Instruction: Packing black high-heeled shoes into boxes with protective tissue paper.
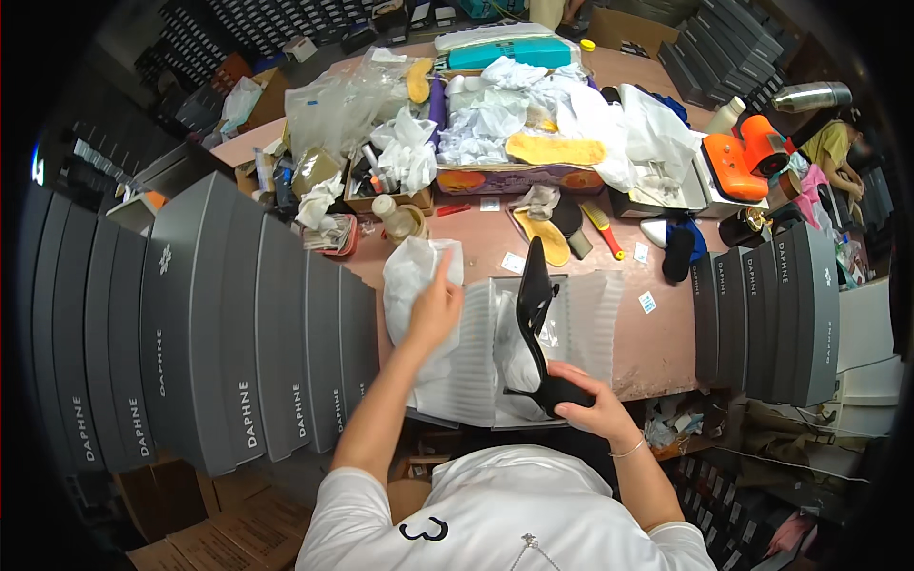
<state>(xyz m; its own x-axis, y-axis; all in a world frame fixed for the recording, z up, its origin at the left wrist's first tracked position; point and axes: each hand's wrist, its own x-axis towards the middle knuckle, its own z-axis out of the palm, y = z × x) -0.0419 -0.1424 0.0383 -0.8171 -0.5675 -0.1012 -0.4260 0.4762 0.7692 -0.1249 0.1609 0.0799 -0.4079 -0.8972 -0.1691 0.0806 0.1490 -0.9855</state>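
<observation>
My right hand (pixel 592 407) is closed round the toe end of a black high-heeled shoe (pixel 535 328), at the front of an open box. The shoe stands on end, its back part pointing up and away from me. A strap shows at its side, and white stuffing (pixel 520 369) is next to it. My left hand (pixel 436 309) rests against a thin white bag (pixel 409 281) left of the shoe. Its index finger is stretched out over the bag, while the other fingers are partly hidden. Ribbed translucent wrapping (pixel 466 357) spreads out on both sides of the box.
Tall grey shoeboxes (pixel 205 324) stand close on my left, more grey boxes (pixel 762 314) on my right. Beyond are a purple carton (pixel 519 179) heaped with white paper, yellow insoles (pixel 543 235), a red-and-yellow brush (pixel 603 228), a bottle (pixel 386 211) and an orange device (pixel 738 164).
</observation>
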